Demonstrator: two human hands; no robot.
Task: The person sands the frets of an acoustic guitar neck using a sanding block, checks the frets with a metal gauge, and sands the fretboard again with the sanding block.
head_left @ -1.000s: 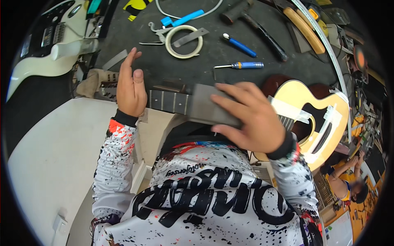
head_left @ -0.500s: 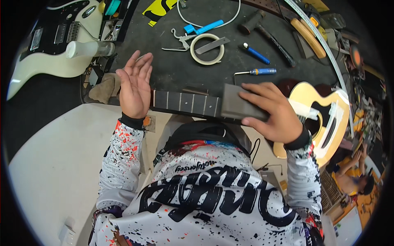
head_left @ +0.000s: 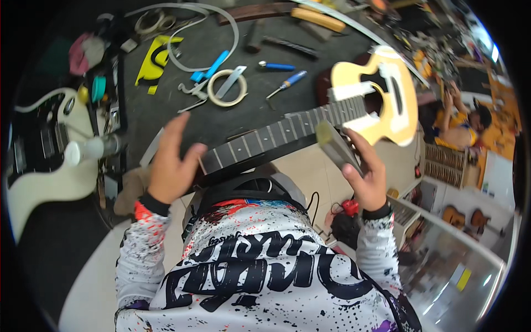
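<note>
An acoustic guitar (head_left: 408, 105) with a pale top and strips of masking tape lies across the near side of the bench, without strings. Its dark fretboard (head_left: 269, 137) slants down to the left. In my right hand (head_left: 369, 176) is a grey rectangular sanding block (head_left: 338, 150), tilted up on edge beside the fretboard's near side. Fingers and thumb grip it from the right. My left hand (head_left: 172, 169), slightly blurred, hovers by the left end of the neck with thumb and fingers apart. Nothing shows in it.
Beyond the neck lie a tape roll (head_left: 213, 95) with a metal blade, a blue-handled hex driver (head_left: 293, 79), a blue pen-like tool (head_left: 277, 66) and a hammer (head_left: 290, 47). At left are a white electric guitar (head_left: 61, 178) and a clear bottle (head_left: 91, 150). Another person (head_left: 456, 119) sits at far right.
The block has come up off the fretboard and tipped on edge in my right hand. My left hand has turned from palm-up. The view has swung right, showing more of the guitar.
</note>
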